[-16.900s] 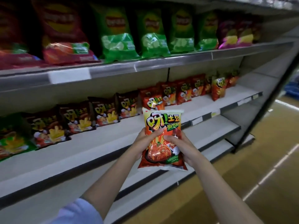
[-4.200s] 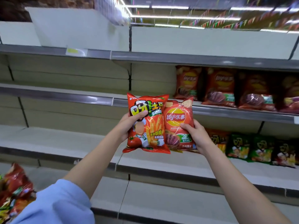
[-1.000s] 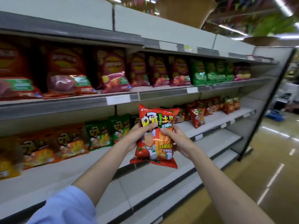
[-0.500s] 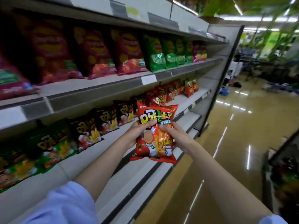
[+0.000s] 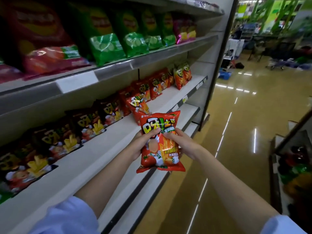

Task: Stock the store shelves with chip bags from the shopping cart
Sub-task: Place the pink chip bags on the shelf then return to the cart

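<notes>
Head view, nearest first: two pale blue sleeves [image 5: 67, 215] at the bottom edge, bare forearms reaching forward from them. Both hands grasp one red chip bag [image 5: 160, 142], held upright in the air in front of the middle shelf [image 5: 94, 149] and just off its front edge, touching nothing else. The left hand [image 5: 143, 142] curls round the bag's left side with the thumb pressed on the printed face; the right hand [image 5: 182, 146] does the same on the right side, thumb just below the logo.

The bag looks puffed with air, so I judge it light and soft, its film glossy and likely a little slippery, its contents easy to crush (a hard squeeze would break the chips). The present side grip near the upper half seems sound; pinching the crimped top seam would also serve and spare the contents.

Just beyond the bag, on the middle shelf, one matching red bag [image 5: 140, 105] leans forward out of its row. Behind and to the left of the held bag stand dark brown bags [image 5: 87, 125]; farther right along that shelf, more red and orange ones [image 5: 183, 73]. Above the middle shelf sit green bags [image 5: 131, 34]. Farthest off, beyond the shelf's end, lies a shiny floor [image 5: 236, 119].
</notes>
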`<state>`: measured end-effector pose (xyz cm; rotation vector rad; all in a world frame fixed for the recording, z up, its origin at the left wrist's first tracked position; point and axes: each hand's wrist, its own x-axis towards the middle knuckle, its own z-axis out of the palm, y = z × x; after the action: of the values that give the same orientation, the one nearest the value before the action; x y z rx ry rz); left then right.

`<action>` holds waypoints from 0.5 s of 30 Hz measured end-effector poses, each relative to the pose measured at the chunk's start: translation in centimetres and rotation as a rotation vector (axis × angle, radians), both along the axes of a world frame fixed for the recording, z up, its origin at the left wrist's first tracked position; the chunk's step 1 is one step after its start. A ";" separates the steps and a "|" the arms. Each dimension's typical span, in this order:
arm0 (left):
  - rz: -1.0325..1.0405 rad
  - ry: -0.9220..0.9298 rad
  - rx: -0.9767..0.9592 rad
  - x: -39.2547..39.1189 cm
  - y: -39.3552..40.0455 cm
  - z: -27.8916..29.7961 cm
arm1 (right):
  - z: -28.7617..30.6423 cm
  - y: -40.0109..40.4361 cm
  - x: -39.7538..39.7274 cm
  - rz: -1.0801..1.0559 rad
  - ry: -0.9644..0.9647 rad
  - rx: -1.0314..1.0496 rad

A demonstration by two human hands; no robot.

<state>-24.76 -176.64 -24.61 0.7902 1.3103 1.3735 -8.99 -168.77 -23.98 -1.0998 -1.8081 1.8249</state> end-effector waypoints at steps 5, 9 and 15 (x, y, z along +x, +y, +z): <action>0.094 -0.059 0.022 2.4 8.3 -0.1 | 1.8 8.7 1.6 0.075 -0.027 0.048; 0.142 -0.074 0.033 3.8 13.6 0.2 | 2.4 14.8 2.7 0.134 -0.009 0.033; 0.242 -0.076 0.036 2.9 18.4 -0.1 | 0.8 20.8 1.0 0.200 -0.004 0.015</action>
<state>-21.85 -158.21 -24.71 0.6112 1.3575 1.6059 -8.03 -147.98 -23.23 -0.9469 -1.9933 1.9164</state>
